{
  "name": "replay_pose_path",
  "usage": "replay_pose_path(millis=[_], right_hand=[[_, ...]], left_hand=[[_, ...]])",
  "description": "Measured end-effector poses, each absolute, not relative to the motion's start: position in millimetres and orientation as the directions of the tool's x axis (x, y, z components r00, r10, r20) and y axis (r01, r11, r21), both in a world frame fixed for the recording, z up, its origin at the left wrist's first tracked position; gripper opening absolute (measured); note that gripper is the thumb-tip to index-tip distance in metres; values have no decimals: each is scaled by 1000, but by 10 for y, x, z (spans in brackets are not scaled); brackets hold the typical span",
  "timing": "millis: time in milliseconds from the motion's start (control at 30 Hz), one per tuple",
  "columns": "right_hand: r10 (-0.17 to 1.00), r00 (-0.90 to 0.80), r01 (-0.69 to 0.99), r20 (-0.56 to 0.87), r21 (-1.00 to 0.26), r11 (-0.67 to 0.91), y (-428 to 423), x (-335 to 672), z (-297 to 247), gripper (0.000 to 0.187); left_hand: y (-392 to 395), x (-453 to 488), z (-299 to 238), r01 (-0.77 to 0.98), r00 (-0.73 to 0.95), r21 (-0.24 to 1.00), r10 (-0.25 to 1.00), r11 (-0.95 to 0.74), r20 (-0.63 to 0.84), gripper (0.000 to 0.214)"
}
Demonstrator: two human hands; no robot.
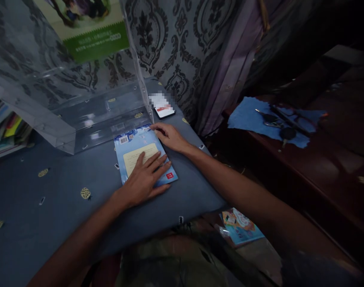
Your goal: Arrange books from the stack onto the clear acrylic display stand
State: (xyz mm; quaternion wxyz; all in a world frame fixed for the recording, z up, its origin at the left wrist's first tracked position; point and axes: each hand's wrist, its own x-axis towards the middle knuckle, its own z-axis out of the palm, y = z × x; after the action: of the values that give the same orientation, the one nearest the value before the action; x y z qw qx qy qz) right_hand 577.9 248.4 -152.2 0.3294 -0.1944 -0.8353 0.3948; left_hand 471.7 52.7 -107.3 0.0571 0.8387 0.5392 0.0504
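Note:
A light blue book (133, 144) with a cream panel and a barcode lies flat on the blue patterned cloth (65, 207). My left hand (146, 177) rests palm down on its near half, fingers stretched out and slightly spread. My right hand (169, 136) lies on the book's far right corner, fingers extended along the edge. Neither hand grips anything.
A clear acrylic box (89, 103) holding a green-edged booklet (92, 32) stands just behind the book. A phone (163, 107) lies beside it. Stacked books (5, 127) sit at the left. A blue cloth with keys (271, 119) is on the dark wooden surface at right. Another booklet (241, 227) lies on the floor.

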Motion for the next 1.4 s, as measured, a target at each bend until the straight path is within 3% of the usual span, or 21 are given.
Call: replay_pose_path(millis=[200,400,567,867,1067,1400], right_hand=[[572,-712,71,408,-768,636,2484,5779,-1524,32],[561,-726,95,398,-751,654,2455,5801,-1483,33],[537,-732,120,419,-697,707,2421,5801,-1486,35],[443,-798,225,409,-479,848,2044,5939,-1477,36],[337,-836,171,433,-379,909,1777,6163,-1469,35],[272,-856,128,439,-331,935,1628,6275,-1376,31]], left_hand=[[494,4736,-1065,836,522,120,844,-535,126,38],[485,4752,-1058,809,564,58,800,-585,203,32],[456,4758,-1050,815,562,34,804,-578,194,33],[92,4678,-1096,856,515,-60,834,-514,197,38],[-269,4470,-1076,872,489,-92,848,-481,202,36],[-606,4223,-959,903,408,-10,850,-429,333,26]])
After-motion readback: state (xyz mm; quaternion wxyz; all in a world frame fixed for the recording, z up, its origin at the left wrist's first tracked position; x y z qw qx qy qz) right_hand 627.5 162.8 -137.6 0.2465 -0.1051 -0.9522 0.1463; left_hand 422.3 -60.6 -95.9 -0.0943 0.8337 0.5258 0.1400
